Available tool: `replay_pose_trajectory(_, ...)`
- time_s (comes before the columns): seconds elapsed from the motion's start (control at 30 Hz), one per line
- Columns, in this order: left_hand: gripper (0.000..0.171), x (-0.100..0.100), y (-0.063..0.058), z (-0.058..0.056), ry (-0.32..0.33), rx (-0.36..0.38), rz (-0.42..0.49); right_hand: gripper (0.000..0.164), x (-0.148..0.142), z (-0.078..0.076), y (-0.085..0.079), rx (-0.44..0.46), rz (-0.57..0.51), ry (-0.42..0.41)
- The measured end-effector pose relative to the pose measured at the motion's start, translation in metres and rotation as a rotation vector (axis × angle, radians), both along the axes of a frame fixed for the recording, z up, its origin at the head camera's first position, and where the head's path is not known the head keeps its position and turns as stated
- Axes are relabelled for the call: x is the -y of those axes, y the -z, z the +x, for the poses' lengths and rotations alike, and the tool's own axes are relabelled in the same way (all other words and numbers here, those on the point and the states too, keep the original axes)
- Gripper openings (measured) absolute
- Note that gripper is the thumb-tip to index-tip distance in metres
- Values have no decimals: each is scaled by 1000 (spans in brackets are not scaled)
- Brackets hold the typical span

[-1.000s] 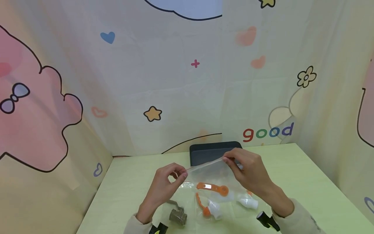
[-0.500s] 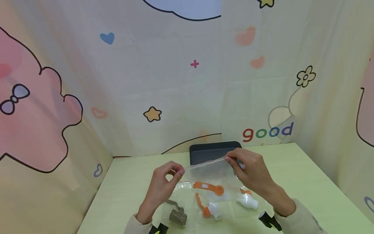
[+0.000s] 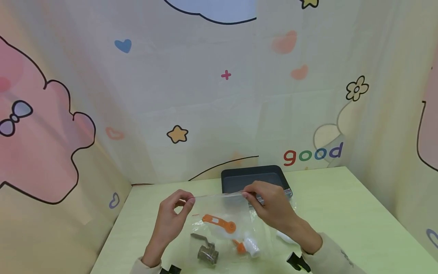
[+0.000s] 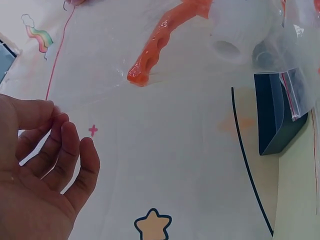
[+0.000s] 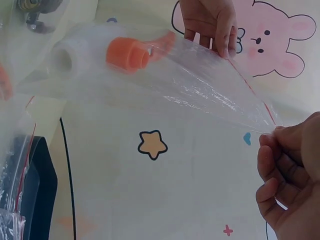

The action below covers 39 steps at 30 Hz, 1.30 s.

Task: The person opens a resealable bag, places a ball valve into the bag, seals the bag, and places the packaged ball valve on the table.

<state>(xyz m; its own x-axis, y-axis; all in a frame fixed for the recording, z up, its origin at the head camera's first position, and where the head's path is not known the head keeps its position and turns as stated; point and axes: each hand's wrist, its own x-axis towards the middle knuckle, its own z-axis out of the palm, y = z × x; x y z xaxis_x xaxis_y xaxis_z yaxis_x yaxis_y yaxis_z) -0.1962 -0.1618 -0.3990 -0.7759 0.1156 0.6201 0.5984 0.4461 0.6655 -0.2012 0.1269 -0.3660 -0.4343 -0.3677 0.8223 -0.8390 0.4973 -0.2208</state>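
Between both hands hangs a clear zip bag [image 3: 222, 203], its red-lined top edge pulled taut. My left hand [image 3: 172, 215] pinches one top corner between thumb and index finger. My right hand [image 3: 272, 203] pinches the other corner the same way. Inside the bag is a plastic part with a long orange handle [image 3: 219, 223] and a white body, which shows better in the right wrist view as a white tube [image 5: 75, 55] with an orange collar [image 5: 125, 54]. Below, a grey-brown valve with a lever [image 3: 208, 254] and a white valve with orange handle [image 3: 250, 246] lie on the table in clear plastic.
A dark tray [image 3: 227, 172] stands at the back of the table [image 3: 328, 205], with clear bag plastic at its right front corner. Another white part [image 3: 285, 238] lies partly hidden behind the right forearm. A printed curtain [image 3: 205, 99] hangs behind the table.
Both hands have moved left with the bag, the right one also slightly down, so its edge is more level. More of the tray now shows, and the bag overlaps the valves differently.
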Motion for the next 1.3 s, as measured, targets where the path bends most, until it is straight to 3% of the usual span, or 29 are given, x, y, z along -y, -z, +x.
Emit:
replay_pose_trajectory(0.3, 8, 28, 6, 8, -61, 99, 73, 3, 29, -6, 12, 42, 19, -82)
replay_pose_trajectory(0.6, 3, 57, 13, 18, -122, 202, 148, 5, 61, -8, 23, 41, 55, -143)
replay_pose_trajectory(0.9, 7, 85, 16, 24, -186, 229, 182, 5, 90, -8, 31, 79, 104, -172)
replay_pose_trajectory(1.3, 6, 112, 21, 36, -177, 197, 333, 5, 122, -1, 33, 62, 146, -217)
